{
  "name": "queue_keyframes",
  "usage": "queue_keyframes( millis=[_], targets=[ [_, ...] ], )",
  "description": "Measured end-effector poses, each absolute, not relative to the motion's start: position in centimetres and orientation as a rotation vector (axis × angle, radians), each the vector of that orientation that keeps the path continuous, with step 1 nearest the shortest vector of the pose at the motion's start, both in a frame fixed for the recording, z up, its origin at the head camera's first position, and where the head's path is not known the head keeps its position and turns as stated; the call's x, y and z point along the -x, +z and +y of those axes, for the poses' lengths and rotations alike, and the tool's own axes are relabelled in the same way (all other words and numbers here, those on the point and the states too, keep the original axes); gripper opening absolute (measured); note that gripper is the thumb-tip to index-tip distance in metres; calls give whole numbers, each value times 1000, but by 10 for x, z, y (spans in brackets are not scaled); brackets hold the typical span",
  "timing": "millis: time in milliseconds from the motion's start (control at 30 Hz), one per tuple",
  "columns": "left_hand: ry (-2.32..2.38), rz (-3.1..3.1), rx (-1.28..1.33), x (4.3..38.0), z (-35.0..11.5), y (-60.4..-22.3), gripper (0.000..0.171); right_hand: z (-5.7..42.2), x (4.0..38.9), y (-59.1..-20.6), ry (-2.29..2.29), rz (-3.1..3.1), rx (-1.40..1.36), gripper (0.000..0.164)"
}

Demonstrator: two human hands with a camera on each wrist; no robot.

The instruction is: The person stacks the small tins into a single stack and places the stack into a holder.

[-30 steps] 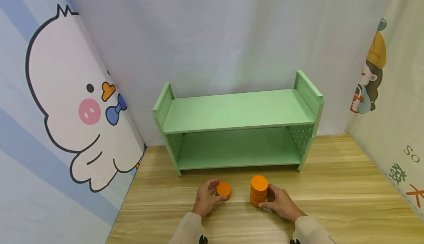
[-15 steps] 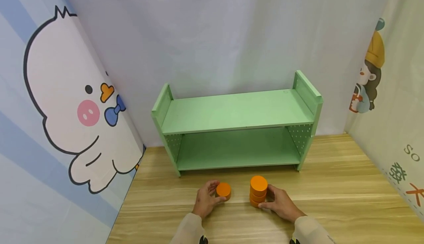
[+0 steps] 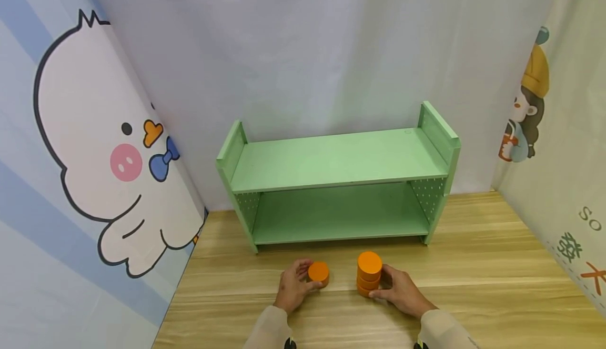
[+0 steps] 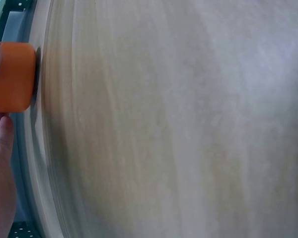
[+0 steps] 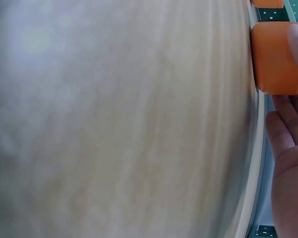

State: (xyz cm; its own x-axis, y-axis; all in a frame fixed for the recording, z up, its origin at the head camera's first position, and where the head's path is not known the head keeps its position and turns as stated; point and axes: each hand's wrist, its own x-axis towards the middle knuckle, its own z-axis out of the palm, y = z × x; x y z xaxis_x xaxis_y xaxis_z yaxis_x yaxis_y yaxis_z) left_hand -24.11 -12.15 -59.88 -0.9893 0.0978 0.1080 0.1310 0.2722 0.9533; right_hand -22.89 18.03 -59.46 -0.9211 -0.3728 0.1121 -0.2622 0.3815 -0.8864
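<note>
A short orange cylinder [image 3: 319, 274] stands on the wooden table, left of centre. My left hand [image 3: 292, 287] holds it from the left, thumb at the near side and fingers behind. In the left wrist view the thumb lies over the side of this cylinder [image 4: 15, 77], which has a thin seam. To the right rises a stack of orange cylinders [image 3: 369, 270]. My right hand [image 3: 403, 292] grips its lower part, thumb in front, fingers partly hidden behind. The right wrist view shows the thumb on the seamed lower cylinder [image 5: 274, 59].
Behind both hands stands a light green two-level shelf [image 3: 341, 162] with raised, perforated side panels. The wooden table [image 3: 473, 265] extends on either side. A pale curtain [image 3: 331, 49] hangs at the back, with printed cartoon sheets on the left and right.
</note>
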Motion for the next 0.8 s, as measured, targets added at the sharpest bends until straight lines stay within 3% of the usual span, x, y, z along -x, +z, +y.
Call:
queue_keyframes(
  millis=[800],
  targets=[
    [-1782,-2503,300,238,-125,-585,60,180,231,-598,-1626,2487,588,68]
  ],
)
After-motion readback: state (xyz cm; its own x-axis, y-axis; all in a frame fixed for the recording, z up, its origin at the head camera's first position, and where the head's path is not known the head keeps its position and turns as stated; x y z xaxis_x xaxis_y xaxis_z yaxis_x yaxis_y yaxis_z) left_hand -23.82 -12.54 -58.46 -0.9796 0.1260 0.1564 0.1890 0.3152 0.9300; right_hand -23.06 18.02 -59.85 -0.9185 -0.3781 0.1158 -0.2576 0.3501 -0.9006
